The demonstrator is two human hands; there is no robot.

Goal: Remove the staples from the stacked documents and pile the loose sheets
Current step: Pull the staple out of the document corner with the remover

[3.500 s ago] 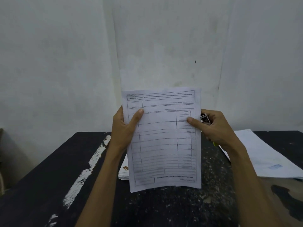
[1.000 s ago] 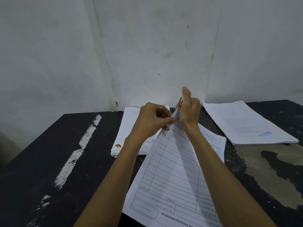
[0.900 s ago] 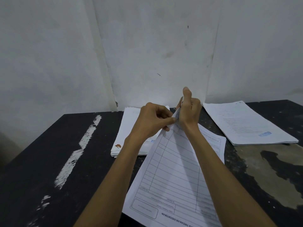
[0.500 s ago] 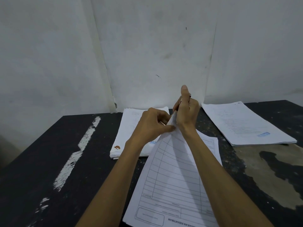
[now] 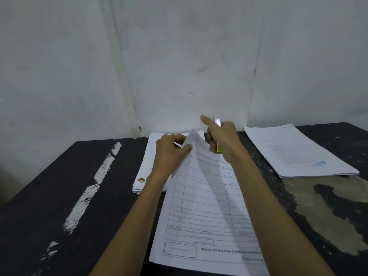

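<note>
A printed form document (image 5: 207, 206) lies on the black table (image 5: 59, 196) in front of me, its far corner curled up. My left hand (image 5: 171, 154) pinches that raised corner. My right hand (image 5: 221, 140) is just behind the corner and grips a small staple remover (image 5: 218, 134) with a metal tip and a yellow-green body, index finger stretched out. A stack of documents (image 5: 147, 168) lies behind my left hand. A second pile of sheets (image 5: 294, 152) lies at the right. No staple can be made out.
A pale wall (image 5: 179, 66) stands right behind the table's far edge. The tabletop has a white paint streak (image 5: 95, 180) at the left and a worn brownish patch (image 5: 328, 206) at the right front.
Since 3.5 s ago the document went from held upright to lying on the table. In the last half second my right hand pulled the remover up and away from the corner.
</note>
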